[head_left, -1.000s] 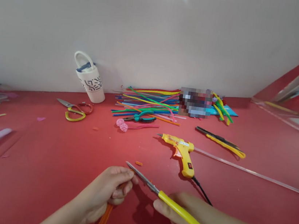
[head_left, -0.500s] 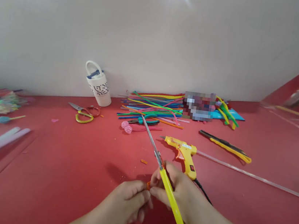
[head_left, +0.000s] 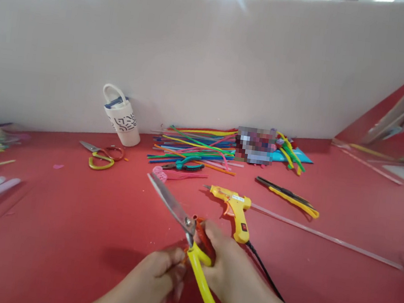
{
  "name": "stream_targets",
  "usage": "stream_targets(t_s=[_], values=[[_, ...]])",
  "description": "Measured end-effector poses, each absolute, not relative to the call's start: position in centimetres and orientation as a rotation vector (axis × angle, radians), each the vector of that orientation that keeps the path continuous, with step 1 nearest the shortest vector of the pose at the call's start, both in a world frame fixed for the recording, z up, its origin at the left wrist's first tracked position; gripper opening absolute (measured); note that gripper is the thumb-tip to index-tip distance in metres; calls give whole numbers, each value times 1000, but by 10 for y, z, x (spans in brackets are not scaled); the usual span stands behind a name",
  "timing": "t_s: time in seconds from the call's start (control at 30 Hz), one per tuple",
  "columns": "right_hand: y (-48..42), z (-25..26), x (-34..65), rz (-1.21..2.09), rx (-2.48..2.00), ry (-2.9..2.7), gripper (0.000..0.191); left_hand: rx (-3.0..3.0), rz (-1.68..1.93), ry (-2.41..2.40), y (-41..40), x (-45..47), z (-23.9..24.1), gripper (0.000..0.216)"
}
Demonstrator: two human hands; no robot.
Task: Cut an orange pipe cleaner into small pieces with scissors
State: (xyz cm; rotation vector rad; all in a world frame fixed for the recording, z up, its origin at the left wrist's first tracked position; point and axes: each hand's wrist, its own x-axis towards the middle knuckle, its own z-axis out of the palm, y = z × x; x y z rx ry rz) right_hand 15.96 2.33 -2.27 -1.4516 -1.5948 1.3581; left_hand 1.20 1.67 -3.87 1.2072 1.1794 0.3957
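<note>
My right hand [head_left: 231,269] is closed round yellow-handled scissors [head_left: 183,233], whose blades point up and left over the red table. My left hand [head_left: 159,275] is pinched shut right beside them, fingertips meeting the right hand's fingers at a small orange piece [head_left: 196,220] near the scissors' pivot. What exactly the left fingers hold is mostly hidden. A yellow glue gun [head_left: 234,208] with a black cord lies just beyond my right hand.
A pile of coloured sticks [head_left: 195,145] and teal pliers [head_left: 185,164] lie at the back wall. A white cup [head_left: 122,118], a second pair of scissors [head_left: 100,155], a yellow-black knife [head_left: 287,197] and a clear rod [head_left: 325,235] lie around. More craft bits sit far left.
The scissors swung from pointing left to pointing up and left. My hands came together at the orange piece, and the long orange stick under my left hand is gone from view.
</note>
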Motion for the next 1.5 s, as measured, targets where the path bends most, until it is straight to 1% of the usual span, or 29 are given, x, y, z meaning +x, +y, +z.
stream_targets(t_s=[0.17,0.33,0.53,0.73,1.0,1.13,1.3,1.4,1.5], values=[[23,-17,156,1250,-1505,-1680,23,1271,359,1196,19,10,-40,24],[22,-24,154,1323,-1502,-1604,21,1282,353,1199,20,10,-37,20],[24,-30,155,1367,-1411,-1524,19,1307,335,1172,22,9,-42,24],[31,-20,159,1371,-1529,-1499,25,1213,306,1179,25,11,-44,31],[34,-30,162,1337,-1560,-1508,24,1132,331,1239,23,12,-42,22],[34,-26,162,1326,-1555,-1530,23,1109,347,1256,23,11,-44,22],[34,-13,177,1360,-1509,-1556,28,1104,476,1245,26,4,-35,33],[26,-9,200,1409,-1539,-1633,32,1072,593,1262,29,-2,-28,33],[12,-10,226,1413,-1598,-1846,40,1054,656,1271,30,-6,-27,32]])
